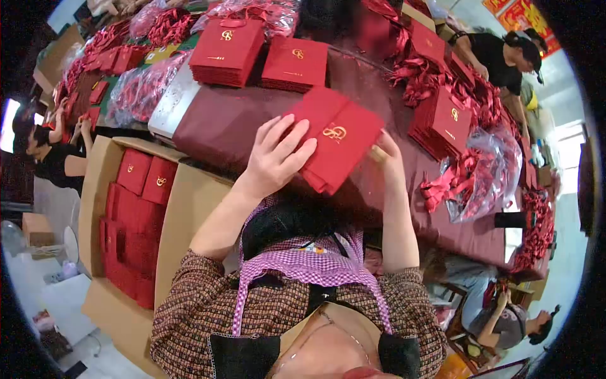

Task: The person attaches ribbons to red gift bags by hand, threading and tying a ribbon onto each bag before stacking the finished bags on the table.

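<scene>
Between my hands is a red gift bag (353, 120) with a gold logo, tilted above the table. Layered edges show at its lower end; I cannot tell whether it is one bag or a thin bundle. My left hand (274, 155) grips its left side, fingers lying across the top face and the thumb hidden. On the right edge, my right hand (388, 155) closes with its fingers partly behind the bag. Just beyond are two neat stacks of similar bags, a taller stack (226, 54) and a lower stack (295, 63).
An open cardboard box (95, 189) at left holds packed red bags (136, 215). Another bag stack (442, 123), red ribbons (435, 189) and clear plastic (483, 180) lie on the right of the dark red-covered table (252, 126). Co-workers sit at left and right.
</scene>
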A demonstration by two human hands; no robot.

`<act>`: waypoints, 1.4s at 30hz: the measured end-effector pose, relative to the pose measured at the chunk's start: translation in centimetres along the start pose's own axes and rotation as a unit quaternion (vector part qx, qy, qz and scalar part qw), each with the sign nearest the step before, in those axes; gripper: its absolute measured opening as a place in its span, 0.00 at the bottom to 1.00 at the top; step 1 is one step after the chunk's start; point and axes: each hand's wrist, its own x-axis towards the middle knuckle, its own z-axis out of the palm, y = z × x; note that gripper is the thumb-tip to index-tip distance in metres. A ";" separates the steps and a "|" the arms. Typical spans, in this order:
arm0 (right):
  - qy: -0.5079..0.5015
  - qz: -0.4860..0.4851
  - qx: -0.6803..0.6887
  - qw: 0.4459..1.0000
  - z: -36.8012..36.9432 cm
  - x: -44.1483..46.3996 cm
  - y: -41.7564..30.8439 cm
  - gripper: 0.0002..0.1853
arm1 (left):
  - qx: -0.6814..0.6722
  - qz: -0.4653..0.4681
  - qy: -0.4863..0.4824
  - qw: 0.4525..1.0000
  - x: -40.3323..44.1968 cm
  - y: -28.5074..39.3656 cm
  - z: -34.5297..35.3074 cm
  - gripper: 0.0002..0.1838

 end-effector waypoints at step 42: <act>-0.086 -0.216 -0.505 0.831 1.9 -1.3 0.1 0.37 | -0.505 -0.666 0.281 0.471 -2.8 0.0 5.3 0.20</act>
